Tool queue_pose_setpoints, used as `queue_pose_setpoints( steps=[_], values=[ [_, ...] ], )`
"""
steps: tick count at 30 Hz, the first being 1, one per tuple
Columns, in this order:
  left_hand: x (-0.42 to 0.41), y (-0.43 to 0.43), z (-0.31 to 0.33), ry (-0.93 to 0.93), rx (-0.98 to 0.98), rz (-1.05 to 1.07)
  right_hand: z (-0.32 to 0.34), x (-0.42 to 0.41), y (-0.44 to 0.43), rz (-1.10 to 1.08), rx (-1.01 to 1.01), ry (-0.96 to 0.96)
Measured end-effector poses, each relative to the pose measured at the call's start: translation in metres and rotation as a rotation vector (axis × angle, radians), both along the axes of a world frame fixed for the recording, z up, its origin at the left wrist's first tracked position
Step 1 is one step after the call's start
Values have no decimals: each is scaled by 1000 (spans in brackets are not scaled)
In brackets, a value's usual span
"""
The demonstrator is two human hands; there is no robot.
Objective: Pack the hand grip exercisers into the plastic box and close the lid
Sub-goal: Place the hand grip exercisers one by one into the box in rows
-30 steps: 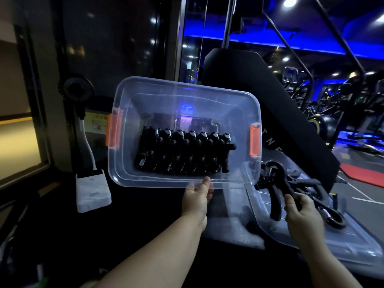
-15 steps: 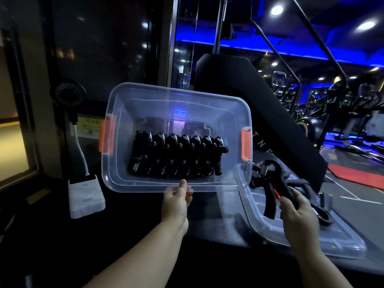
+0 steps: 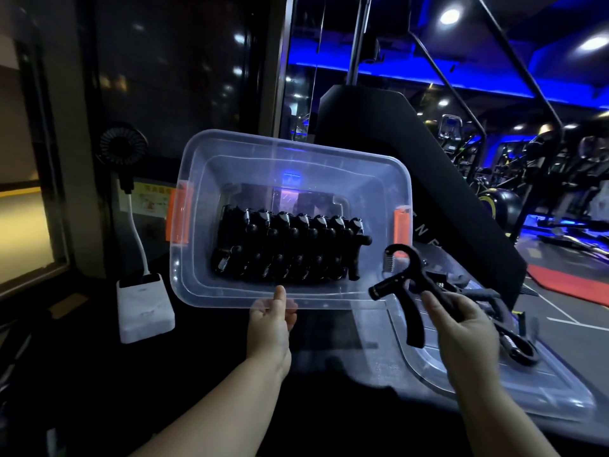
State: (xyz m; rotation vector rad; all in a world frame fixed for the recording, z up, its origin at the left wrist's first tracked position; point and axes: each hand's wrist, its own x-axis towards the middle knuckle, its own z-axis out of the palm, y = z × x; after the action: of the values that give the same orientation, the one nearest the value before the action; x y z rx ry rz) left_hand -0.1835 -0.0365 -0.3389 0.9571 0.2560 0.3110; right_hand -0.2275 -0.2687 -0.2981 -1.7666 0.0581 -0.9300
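In the head view, the clear plastic box (image 3: pixel 296 153) is held tipped up with its open mouth turned toward the camera, probably so that the packed row can be seen and the free space at its right end reached. The box is gripped at its near rim by the left hand (image 3: pixel 268 324), the thumb laid over the edge and the fingers curled beneath. A tight row of black hand grip exercisers (image 3: pixel 286 249) is stacked side by side against the box floor, between the two orange latches (image 3: pixel 178 216). One further exerciser (image 3: pixel 405 285) is grasped by the right hand (image 3: pixel 461 334), one handle pinched between thumb and fingers, the spring end raised toward the right corner of the box and just in front of its rim; it is judged to be the next piece to go in. The transparent lid (image 3: pixel 494 390) lies flat on the dark surface to the near right, below the right hand, and is used as a tray for the loose exercisers (image 3: pixel 517 347) not yet packed. A small fan (image 3: pixel 123 150) on a white base (image 3: pixel 145 308) stands to the left, apart from the box
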Motion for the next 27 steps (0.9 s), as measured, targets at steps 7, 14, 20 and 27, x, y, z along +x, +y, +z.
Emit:
queue_pose_setpoints(
  steps=[7,14,20,27],
  values=[
    [-3,0,-1,-13,-41,-10,-8,9,22,-125,-262,97],
    [-6,0,0,-49,-48,-21,-18,11,30,-158,-500,366],
    [-8,-1,3,-62,-51,-24,-16,11,31,-90,-367,433],
    [-8,1,0,-59,-29,-41,-10,8,28,-218,-390,512]
  ],
)
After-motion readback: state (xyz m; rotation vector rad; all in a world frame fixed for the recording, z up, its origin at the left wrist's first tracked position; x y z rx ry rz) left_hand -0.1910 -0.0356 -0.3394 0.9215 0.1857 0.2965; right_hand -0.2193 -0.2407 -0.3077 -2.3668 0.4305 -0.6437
